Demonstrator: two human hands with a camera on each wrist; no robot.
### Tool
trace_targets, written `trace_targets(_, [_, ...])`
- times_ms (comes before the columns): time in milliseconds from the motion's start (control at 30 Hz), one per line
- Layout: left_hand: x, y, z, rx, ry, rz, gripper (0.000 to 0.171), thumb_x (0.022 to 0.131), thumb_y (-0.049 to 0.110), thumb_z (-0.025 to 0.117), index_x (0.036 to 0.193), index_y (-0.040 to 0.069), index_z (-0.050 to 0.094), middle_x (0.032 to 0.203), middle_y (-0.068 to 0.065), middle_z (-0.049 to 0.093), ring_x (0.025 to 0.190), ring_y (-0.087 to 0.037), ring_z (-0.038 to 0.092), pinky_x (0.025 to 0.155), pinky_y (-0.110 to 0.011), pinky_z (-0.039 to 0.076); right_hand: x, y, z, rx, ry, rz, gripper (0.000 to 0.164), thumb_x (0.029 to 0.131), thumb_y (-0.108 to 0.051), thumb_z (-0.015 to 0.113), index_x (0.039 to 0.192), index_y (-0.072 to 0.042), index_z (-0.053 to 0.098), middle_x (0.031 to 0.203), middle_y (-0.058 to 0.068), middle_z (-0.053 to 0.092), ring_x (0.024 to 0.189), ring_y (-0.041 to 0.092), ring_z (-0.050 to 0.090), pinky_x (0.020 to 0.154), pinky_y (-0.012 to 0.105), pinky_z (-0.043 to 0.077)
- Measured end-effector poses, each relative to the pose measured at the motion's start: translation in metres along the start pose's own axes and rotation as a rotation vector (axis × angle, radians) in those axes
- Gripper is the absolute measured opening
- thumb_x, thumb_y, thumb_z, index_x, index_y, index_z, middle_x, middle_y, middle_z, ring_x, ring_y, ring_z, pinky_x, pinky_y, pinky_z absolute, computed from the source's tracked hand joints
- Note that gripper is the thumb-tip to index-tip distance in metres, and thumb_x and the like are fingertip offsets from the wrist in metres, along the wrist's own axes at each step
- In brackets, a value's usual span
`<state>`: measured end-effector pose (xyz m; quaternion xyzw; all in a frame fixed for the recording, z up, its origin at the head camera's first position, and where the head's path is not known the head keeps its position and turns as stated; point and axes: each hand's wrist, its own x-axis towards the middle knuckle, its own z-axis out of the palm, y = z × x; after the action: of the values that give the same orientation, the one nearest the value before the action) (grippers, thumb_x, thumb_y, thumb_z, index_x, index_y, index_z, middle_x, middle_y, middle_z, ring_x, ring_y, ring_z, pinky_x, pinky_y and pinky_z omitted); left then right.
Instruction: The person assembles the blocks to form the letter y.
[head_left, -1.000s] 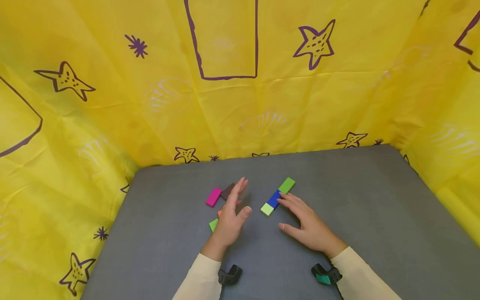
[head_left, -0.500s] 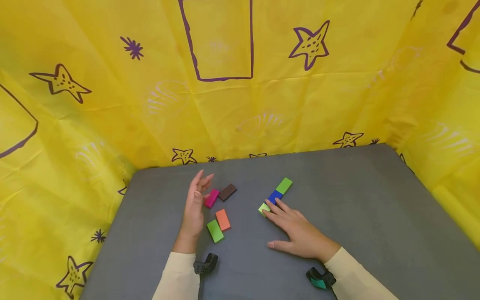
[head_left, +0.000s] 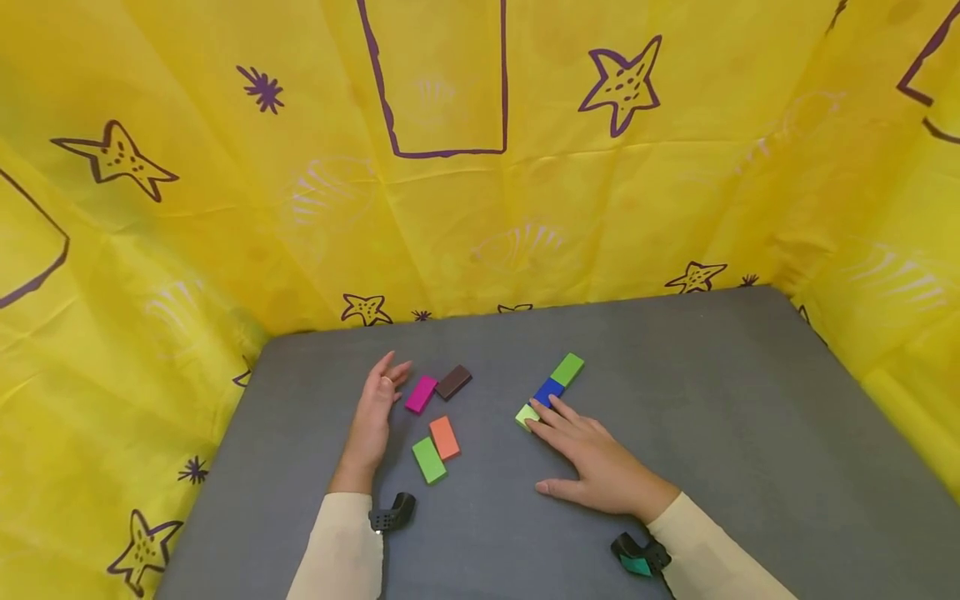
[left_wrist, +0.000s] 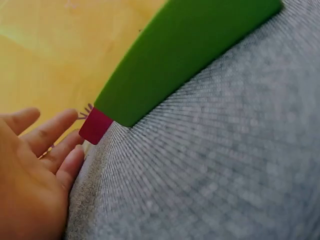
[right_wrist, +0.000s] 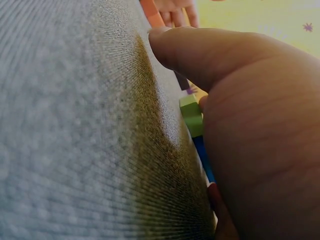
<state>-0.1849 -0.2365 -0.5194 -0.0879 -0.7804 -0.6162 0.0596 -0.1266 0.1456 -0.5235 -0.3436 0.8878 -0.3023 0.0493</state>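
Observation:
In the head view, a row of blocks runs diagonally: a green block (head_left: pixel 567 370), a blue block (head_left: pixel 548 392) and a light green block (head_left: pixel 526 415), end to end. My right hand (head_left: pixel 600 462) has its fingertips over the near end of this row, fingers fairly straight and thumb spread away. On the left, my left hand (head_left: pixel 369 425) holds nothing, its fingers loosely bent beside a magenta block (head_left: pixel 422 394). A dark brown block (head_left: pixel 453 382) lies at the magenta one's corner. Nearer, an orange block (head_left: pixel 445 437) lies against another green block (head_left: pixel 429 460).
All the blocks lie on a grey table (head_left: pixel 480 533). A yellow cloth (head_left: pixel 465 217) with purple starfish drawings stands behind it and along both sides. Each wrist wears a black strap mount, such as the left mount (head_left: pixel 393 512).
My left hand has moved left, off the loose blocks, uncovering the orange, green and brown ones. My right hand's fingertips have slid from the blue block toward the light green end.

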Motion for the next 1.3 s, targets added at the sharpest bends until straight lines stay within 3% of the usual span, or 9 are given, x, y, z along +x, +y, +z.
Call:
trace_targets(233, [-0.0003,-0.0034,0.0004,0.059,-0.090,0.007,0.053,0.118,0.014,0.039,0.168,0.002,0.033,0.162,-0.019,0.051,0.154,-0.038,0.039,0.124,-0.064,0.020,-0.0006,0.0016,0.0001,0.001,0.008,-0.005,0.085,0.101,-0.054,0.075,0.170,-0.016,0.042,0.179,0.000,0.023,0.165,0.029,0.009,0.120,0.070,0.026])
trace_targets(367, [-0.0013,-0.0023,0.0027,0.074,-0.118,0.024,0.051,0.118,0.013,0.037,0.167,0.001,0.035,0.162,-0.020,0.051,0.152,-0.039,0.040,0.123,-0.064,0.022,-0.0014,0.0020,-0.0007,0.007,0.009,-0.004,0.085,0.101,-0.054,0.075,0.170,-0.016,0.042,0.179,0.000,0.023,0.165,0.029,0.009,0.120,0.070,0.026])
trace_targets(533, [-0.0024,-0.0022,0.0043,0.088,-0.106,0.014,0.049,0.118,0.014,0.039,0.166,0.003,0.041,0.161,-0.017,0.052,0.131,-0.040,0.058,0.114,-0.043,0.038,-0.0015,0.0027,-0.0010,0.007,0.009,-0.001,0.086,0.101,-0.053,0.076,0.170,-0.017,0.041,0.180,-0.001,0.021,0.165,0.027,0.008,0.121,0.069,0.026])
trace_targets(633, [-0.0026,-0.0026,0.0047,0.085,-0.095,-0.002,0.049,0.118,0.018,0.044,0.164,0.004,0.044,0.160,-0.016,0.053,0.127,-0.037,0.059,0.107,-0.028,0.040,-0.0013,0.0031,-0.0005,0.008,0.006,-0.003,0.085,0.101,-0.053,0.076,0.170,-0.017,0.040,0.180,-0.002,0.021,0.165,0.027,0.007,0.121,0.069,0.026])
trace_targets(700, [-0.0025,-0.0017,0.0051,0.091,-0.097,-0.013,0.049,0.116,0.017,0.051,0.163,0.004,0.047,0.159,-0.015,0.055,0.123,-0.036,0.059,0.103,-0.026,0.042,-0.0011,0.0030,-0.0002,0.007,0.004,-0.001,0.085,0.102,-0.054,0.075,0.171,-0.018,0.040,0.180,-0.002,0.021,0.165,0.027,0.007,0.121,0.069,0.025])
trace_targets(867, [-0.0024,0.0016,0.0060,0.202,-0.131,-0.045,0.060,0.104,0.000,0.069,0.160,0.010,0.054,0.153,-0.006,0.062,0.117,-0.031,0.059,0.102,-0.044,0.046,-0.0011,0.0022,-0.0003,0.007,0.010,-0.003,0.085,0.101,-0.053,0.076,0.170,-0.017,0.041,0.179,-0.001,0.022,0.165,0.028,0.008,0.120,0.070,0.025])
trace_targets(967, [-0.0030,0.0032,0.0060,0.263,-0.150,-0.065,0.065,0.099,-0.001,0.074,0.159,0.015,0.057,0.153,-0.001,0.062,0.124,-0.028,0.058,0.106,-0.054,0.046,-0.0011,0.0018,-0.0005,0.009,0.016,-0.007,0.085,0.101,-0.052,0.076,0.170,-0.017,0.042,0.179,0.000,0.023,0.165,0.030,0.009,0.120,0.071,0.026])
trace_targets(1300, [-0.0029,0.0033,0.0039,0.318,-0.165,-0.082,0.065,0.096,0.010,0.084,0.156,0.018,0.060,0.153,-0.006,0.059,0.141,-0.030,0.048,0.119,-0.058,0.037,-0.0013,0.0023,-0.0005,0.009,0.010,0.002,0.085,0.101,-0.053,0.076,0.170,-0.018,0.041,0.180,-0.002,0.021,0.165,0.028,0.007,0.121,0.068,0.025])
